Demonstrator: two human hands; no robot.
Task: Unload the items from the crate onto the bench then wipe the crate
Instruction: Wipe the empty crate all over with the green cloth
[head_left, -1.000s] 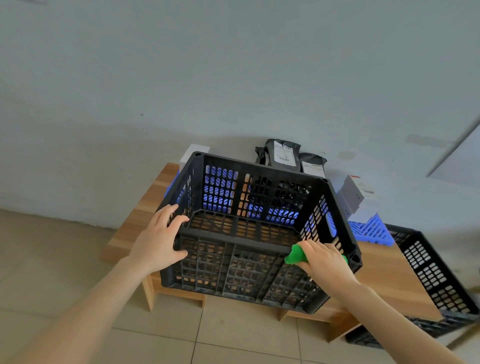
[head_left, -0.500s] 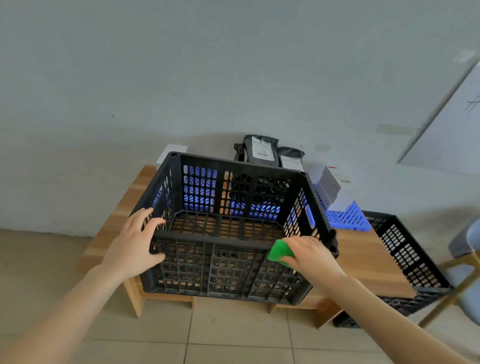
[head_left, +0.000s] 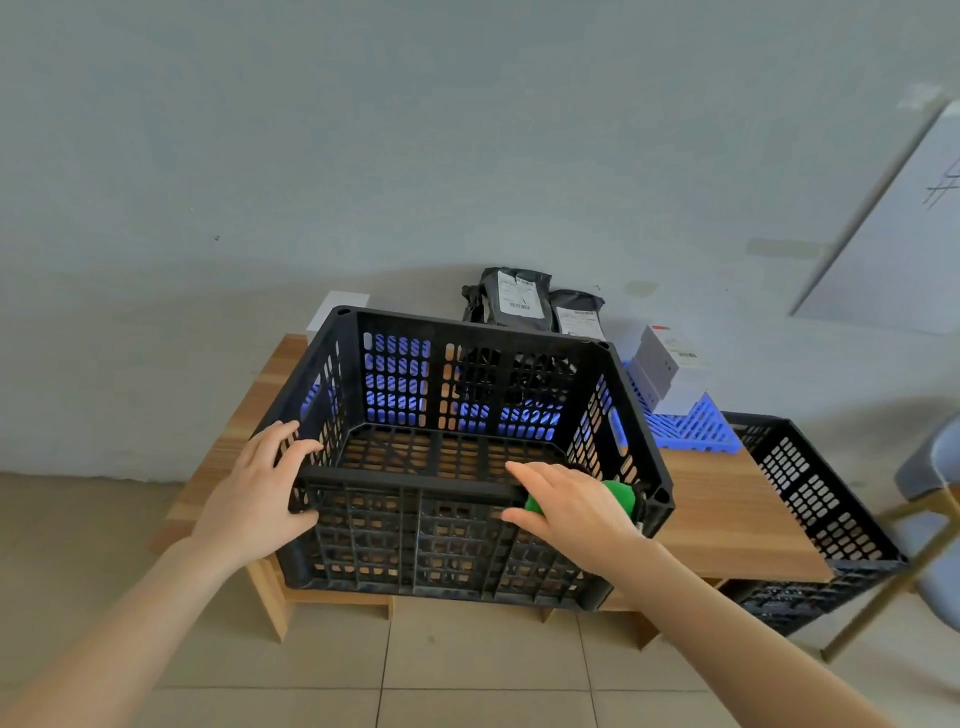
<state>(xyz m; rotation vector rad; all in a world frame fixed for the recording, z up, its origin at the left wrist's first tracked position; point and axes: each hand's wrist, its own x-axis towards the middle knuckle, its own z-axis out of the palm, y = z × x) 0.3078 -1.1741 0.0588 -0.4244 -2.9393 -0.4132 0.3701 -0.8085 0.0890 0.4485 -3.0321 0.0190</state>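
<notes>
Empty black crate on the desk. Your left hand grips its near-left corner; your right hand, fingers closed, presses a green cloth, mostly hidden, on the near rim.

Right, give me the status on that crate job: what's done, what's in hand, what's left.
Done: the black crate looks empty, and black parcels and boxes sit behind it on the bench.
In hand: the left hand grips the near rim; the right hand presses a green cloth on the rim's right end.
Left: presumably the remaining walls and floor; I can't tell which are already wiped.
</notes>
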